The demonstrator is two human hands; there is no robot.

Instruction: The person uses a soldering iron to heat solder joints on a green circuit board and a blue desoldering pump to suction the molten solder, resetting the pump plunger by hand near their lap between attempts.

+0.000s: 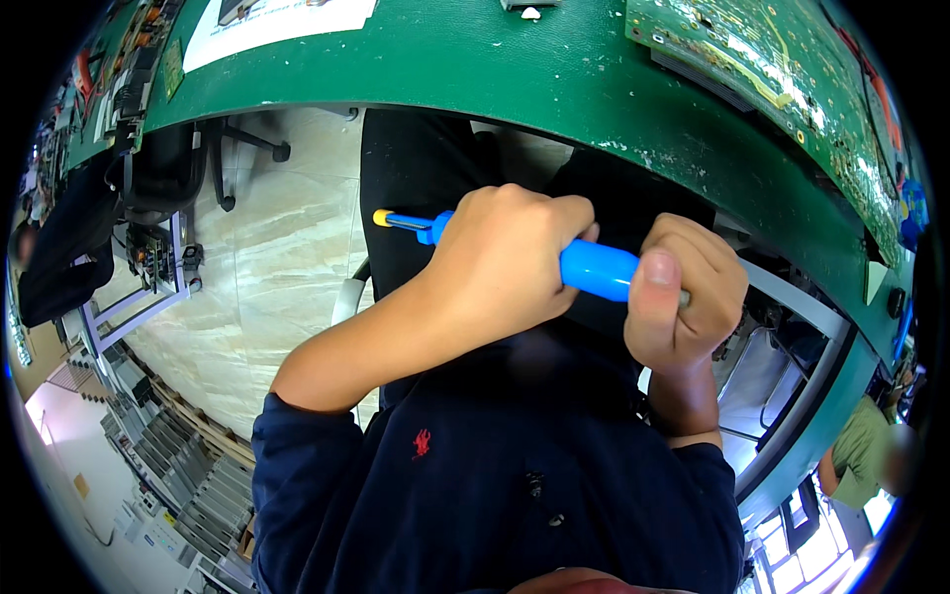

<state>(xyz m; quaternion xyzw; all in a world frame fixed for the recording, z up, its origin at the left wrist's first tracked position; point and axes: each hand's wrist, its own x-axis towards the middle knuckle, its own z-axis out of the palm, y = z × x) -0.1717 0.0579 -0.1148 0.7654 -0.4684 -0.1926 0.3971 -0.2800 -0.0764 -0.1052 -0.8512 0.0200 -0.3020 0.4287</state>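
A blue desoldering pump [599,270] lies crosswise in front of my chest, above my lap. My left hand [515,247] is wrapped round its body, and my fingers hide its middle. Left of that hand a thin rod with a yellow end cap [382,218] sticks out. My right hand [688,292] is closed round the pump's other end, thumb on top. A small greyish tip shows by the right thumb; the rest of that end is covered. Both hands are off the bench, just in front of its edge.
The green bench [475,74] curves across the top. On it lie a large circuit board [762,59] at the right, a paper sheet [277,35] and more boards at the far left. A wheeled chair [163,173] stands left; another person [861,450] is at far right.
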